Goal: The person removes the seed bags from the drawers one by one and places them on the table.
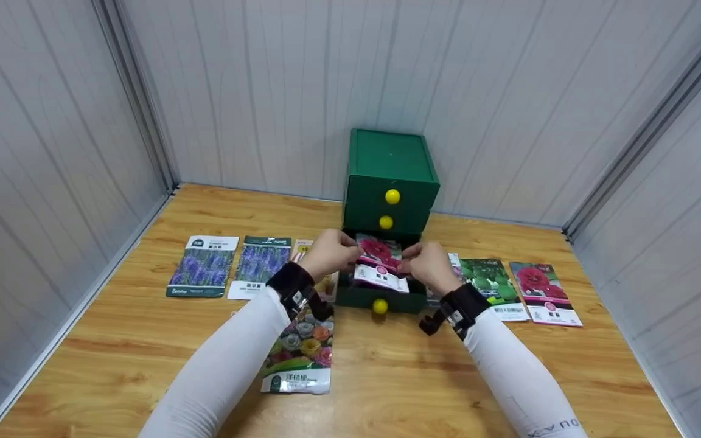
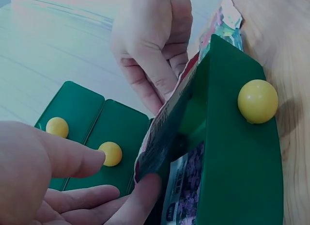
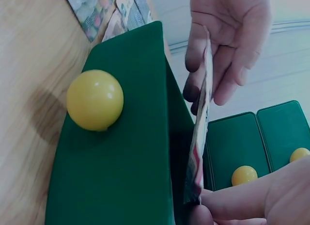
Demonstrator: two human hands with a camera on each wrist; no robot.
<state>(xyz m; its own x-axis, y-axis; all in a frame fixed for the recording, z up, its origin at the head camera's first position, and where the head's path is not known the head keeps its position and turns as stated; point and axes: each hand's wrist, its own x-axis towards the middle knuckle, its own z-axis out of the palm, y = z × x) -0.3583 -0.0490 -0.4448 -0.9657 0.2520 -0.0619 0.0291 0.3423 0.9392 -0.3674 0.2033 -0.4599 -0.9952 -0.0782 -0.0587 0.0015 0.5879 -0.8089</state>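
A seed packet (image 1: 380, 255) with a magenta flower and a white lower band is tilted over the pulled-out bottom drawer (image 1: 353, 298) of a green cabinet. My left hand (image 1: 330, 250) holds its left edge, with fingers on both sides of it in the right wrist view. At the opposite edge, my right hand (image 1: 429, 266) pinches it between thumb and fingers. The left wrist view shows the packet's barcoded back, and below it a packet with purple flowers (image 2: 190, 186) inside the drawer. A yellow knob (image 1: 380, 306) sticks out from the drawer front.
The green cabinet (image 1: 393, 155) stands against the back wall, its two upper drawers pushed in. Purple-flower packets (image 1: 202, 267) lie to the left, a multicoloured flower packet (image 1: 302, 347) in front. Right of the drawer lie a green-fruit packet (image 1: 491, 283) and another magenta-flower packet (image 1: 542, 289).
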